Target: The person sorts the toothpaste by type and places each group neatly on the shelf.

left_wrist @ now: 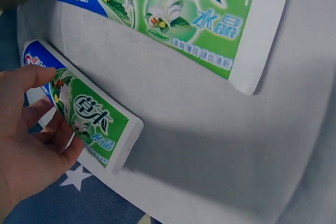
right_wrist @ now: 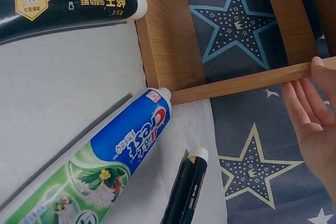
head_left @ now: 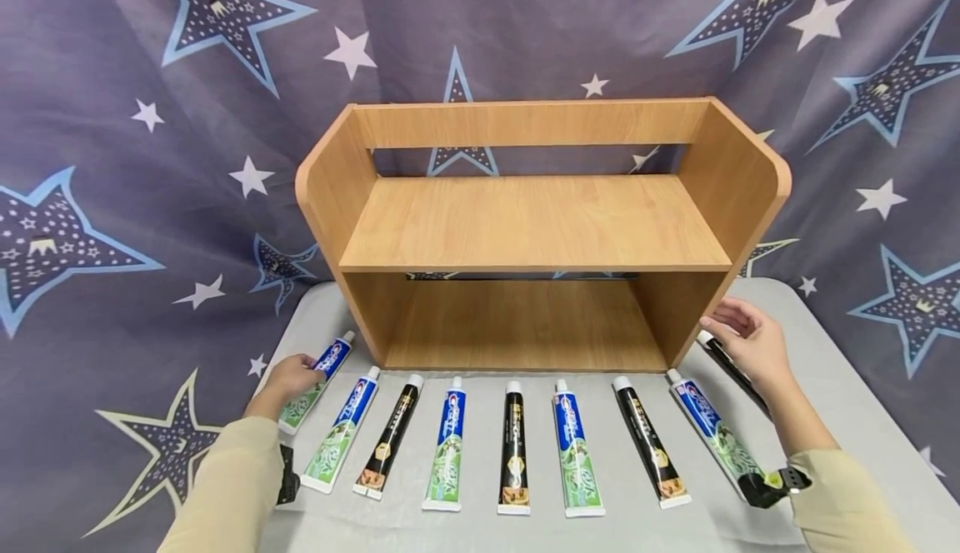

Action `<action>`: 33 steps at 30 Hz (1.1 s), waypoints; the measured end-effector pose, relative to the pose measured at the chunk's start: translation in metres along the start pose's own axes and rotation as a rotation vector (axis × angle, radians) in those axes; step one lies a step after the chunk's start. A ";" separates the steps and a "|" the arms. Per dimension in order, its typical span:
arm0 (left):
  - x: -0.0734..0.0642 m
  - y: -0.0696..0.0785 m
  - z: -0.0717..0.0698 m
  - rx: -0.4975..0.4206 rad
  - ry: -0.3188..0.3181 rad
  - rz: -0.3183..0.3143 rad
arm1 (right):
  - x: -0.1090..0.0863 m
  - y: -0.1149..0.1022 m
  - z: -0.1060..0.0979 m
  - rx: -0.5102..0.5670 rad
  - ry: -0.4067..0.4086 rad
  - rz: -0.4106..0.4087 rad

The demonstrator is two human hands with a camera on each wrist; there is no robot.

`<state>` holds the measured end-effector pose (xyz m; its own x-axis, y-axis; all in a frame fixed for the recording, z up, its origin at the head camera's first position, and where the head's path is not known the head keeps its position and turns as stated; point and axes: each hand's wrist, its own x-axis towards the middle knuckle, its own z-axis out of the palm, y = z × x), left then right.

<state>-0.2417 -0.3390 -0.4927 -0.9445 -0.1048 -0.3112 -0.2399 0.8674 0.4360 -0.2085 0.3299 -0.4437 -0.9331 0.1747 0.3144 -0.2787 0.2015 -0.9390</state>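
My left hand pinches a blue-and-green Crest toothpaste tube at the far left of the row, thumb on its face and fingers beneath. The right hand is at the small wooden shelf; its thumb lies on the front edge of the right side panel and its fingers are against the outer side. Below that hand, a black tube with a white cap lies beside the shelf. Another Crest tube lies next to it, cap close to the shelf's corner.
Several more tubes lie fanned out before the shelf, black ones such as this tube alternating with Crest ones such as this tube. A pale cloth covers the table. Behind hangs a star-patterned curtain.
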 end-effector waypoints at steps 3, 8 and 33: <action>-0.008 0.010 -0.002 0.013 0.010 0.000 | 0.000 -0.001 -0.001 -0.001 -0.009 0.000; -0.014 0.016 -0.003 0.045 0.028 0.006 | -0.001 -0.002 0.000 -0.010 -0.018 -0.008; -0.020 0.026 -0.009 -0.072 0.016 -0.089 | -0.003 -0.004 0.001 -0.046 -0.002 0.053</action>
<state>-0.2315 -0.3189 -0.4676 -0.9223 -0.1880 -0.3376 -0.3376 0.8172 0.4671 -0.2047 0.3278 -0.4411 -0.9468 0.1841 0.2640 -0.2182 0.2358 -0.9470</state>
